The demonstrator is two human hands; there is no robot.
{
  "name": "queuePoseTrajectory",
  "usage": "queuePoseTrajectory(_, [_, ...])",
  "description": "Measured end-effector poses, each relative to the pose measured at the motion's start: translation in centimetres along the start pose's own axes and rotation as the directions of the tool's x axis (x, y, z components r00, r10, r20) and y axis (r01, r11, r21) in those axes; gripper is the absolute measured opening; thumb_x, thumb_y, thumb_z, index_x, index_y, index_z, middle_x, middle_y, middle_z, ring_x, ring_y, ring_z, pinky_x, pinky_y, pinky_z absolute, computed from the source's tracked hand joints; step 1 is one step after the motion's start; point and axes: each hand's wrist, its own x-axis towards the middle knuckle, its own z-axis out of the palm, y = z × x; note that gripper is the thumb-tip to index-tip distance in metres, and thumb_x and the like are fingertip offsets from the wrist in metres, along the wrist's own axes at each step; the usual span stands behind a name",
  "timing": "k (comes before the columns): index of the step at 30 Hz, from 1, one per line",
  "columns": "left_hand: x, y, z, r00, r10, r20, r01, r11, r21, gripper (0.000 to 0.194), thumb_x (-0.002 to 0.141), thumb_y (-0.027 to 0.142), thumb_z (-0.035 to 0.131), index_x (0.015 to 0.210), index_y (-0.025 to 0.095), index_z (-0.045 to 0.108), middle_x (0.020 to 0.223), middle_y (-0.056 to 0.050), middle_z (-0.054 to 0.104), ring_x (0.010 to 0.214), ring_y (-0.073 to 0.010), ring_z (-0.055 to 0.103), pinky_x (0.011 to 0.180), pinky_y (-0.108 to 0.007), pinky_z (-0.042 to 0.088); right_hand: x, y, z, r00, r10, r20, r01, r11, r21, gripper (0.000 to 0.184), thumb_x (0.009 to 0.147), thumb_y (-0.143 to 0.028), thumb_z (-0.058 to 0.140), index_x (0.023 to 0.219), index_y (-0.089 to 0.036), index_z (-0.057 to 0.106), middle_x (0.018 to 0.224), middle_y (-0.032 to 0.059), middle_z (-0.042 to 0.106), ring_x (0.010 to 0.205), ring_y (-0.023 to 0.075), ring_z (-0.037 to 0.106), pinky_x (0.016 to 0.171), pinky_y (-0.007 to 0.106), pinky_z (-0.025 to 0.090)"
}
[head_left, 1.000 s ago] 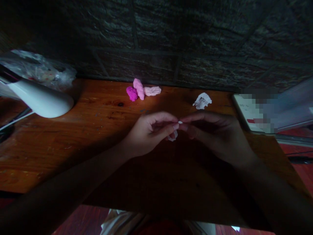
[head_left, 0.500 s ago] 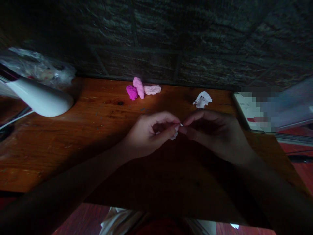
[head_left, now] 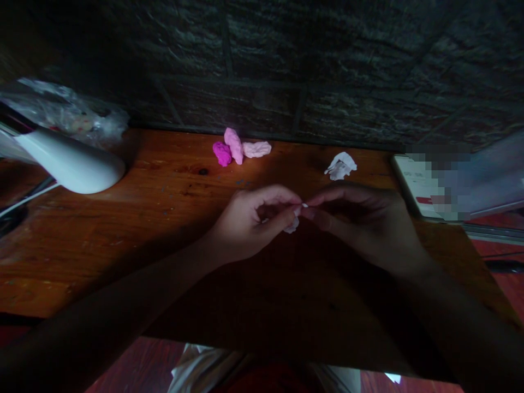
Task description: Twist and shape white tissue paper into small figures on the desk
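Note:
Both hands meet over the wooden table in the middle of the view. The fingertips of my left hand (head_left: 254, 221) are pinched on a small pale piece of modelling clay (head_left: 292, 224), which shows below the thumb. Facing it, my right hand (head_left: 360, 221) has thumb and forefinger closed at a tiny white bit (head_left: 305, 206) between the two hands' fingertips. Whether that bit joins the pale piece, I cannot tell. Beyond the hands lie three lumps of modelling clay: magenta (head_left: 221, 154), pink (head_left: 233, 146) and light pink (head_left: 257, 149). A crumpled white scrap (head_left: 341, 165) rests farther right.
A white lamp-like object (head_left: 77, 164) with a cable stands at the left, before a clear plastic bag (head_left: 98, 123). At the right is a phone-like device (head_left: 413, 185), partly blurred out. A dark stone-patterned wall (head_left: 262, 71) closes off the back of the wooden table (head_left: 164, 191).
My right fingertips have shifted very slightly, and the tiny white bit between the hands shows a little more. Things on the table appear moved slightly right, as the view itself shifted.

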Motion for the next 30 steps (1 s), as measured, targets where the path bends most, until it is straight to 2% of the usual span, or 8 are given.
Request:
queuePoseTrajectory(4, [-0.02,0.06,0.07,0.999,-0.035,0.010,0.035,0.999,-0.016,0.006,0.091,0.016,0.065,0.092,0.013,0.070,0.077,-0.003,0.073,0.067,-0.0111,0.069,0.064,-0.020,0.057,-0.08,0.17,-0.04,1.000,0.003,0.029,-0.002,1.000,-0.010,0.010,0.082,-0.026,0.081,0.088,-0.020,0.076,0.080,0.0009,0.078,0.067,0.0132,0.070,0.060,0.023,0.056])
queuePoseTrajectory(8, [0.09,-0.05,0.13,0.997,-0.083,0.006,0.083,0.991,-0.104,0.007,0.090,0.016,0.067,0.094,0.012,0.071,0.079,-0.004,0.074,0.069,-0.0115,0.069,0.064,-0.020,0.057,-0.19,0.42,0.09,1.000,-0.010,0.028,0.011,1.000,-0.024,0.012,0.083,-0.028,0.081,0.089,-0.020,0.074,0.081,0.0013,0.078,0.068,0.0139,0.071,0.061,0.024,0.056])
queuePoseTrajectory(14, [0.28,-0.01,0.05,0.989,-0.149,0.007,0.148,0.971,-0.187,0.012,0.092,0.020,0.067,0.092,0.011,0.075,0.077,-0.004,0.075,0.066,-0.0107,0.068,0.062,-0.020,0.056,-0.37,0.20,0.48,0.986,-0.120,-0.112,0.091,0.968,-0.235,0.004,0.086,-0.020,0.075,0.090,-0.021,0.074,0.078,0.0017,0.077,0.067,0.0151,0.070,0.058,0.026,0.053])
queuePoseTrajectory(19, [0.13,-0.07,0.18,0.988,-0.155,-0.001,0.152,0.969,-0.195,0.015,0.092,0.023,0.068,0.099,0.012,0.076,0.078,-0.004,0.075,0.066,-0.0117,0.069,0.062,-0.021,0.057,-0.40,-0.06,0.54,0.968,-0.227,-0.104,0.175,0.915,-0.363,0.006,0.088,-0.019,0.072,0.091,-0.023,0.075,0.076,0.0011,0.074,0.064,0.0147,0.067,0.060,0.027,0.052])
queuePoseTrajectory(23, [0.13,-0.05,0.23,0.986,-0.165,-0.017,0.159,0.968,-0.195,0.016,0.090,0.025,0.070,0.099,0.012,0.074,0.078,-0.004,0.075,0.066,-0.0122,0.069,0.061,-0.021,0.057,-0.34,-0.19,0.49,0.972,-0.223,-0.072,0.182,0.914,-0.363,0.007,0.090,-0.022,0.070,0.094,-0.025,0.076,0.079,0.0024,0.074,0.066,0.0167,0.067,0.060,0.029,0.054])
queuePoseTrajectory(26, [0.21,-0.06,0.19,0.987,-0.158,-0.031,0.150,0.972,-0.179,0.017,0.089,0.028,0.072,0.096,0.013,0.073,0.078,-0.004,0.075,0.067,-0.0127,0.070,0.060,-0.022,0.057,-0.32,-0.12,0.48,0.979,-0.202,-0.028,0.181,0.925,-0.334,0.010,0.092,-0.022,0.068,0.098,-0.026,0.075,0.086,0.0035,0.076,0.072,0.0182,0.069,0.066,0.031,0.057])
queuePoseTrajectory(30, [0.25,-0.09,0.20,0.992,-0.122,-0.042,0.113,0.980,-0.163,0.018,0.089,0.029,0.073,0.095,0.013,0.072,0.082,-0.004,0.076,0.067,-0.0123,0.070,0.061,-0.021,0.057,-0.38,0.21,0.52,0.991,-0.129,-0.015,0.122,0.962,-0.243,0.009,0.093,-0.023,0.068,0.100,-0.024,0.074,0.087,0.0036,0.076,0.074,0.0177,0.071,0.071,0.031,0.058])
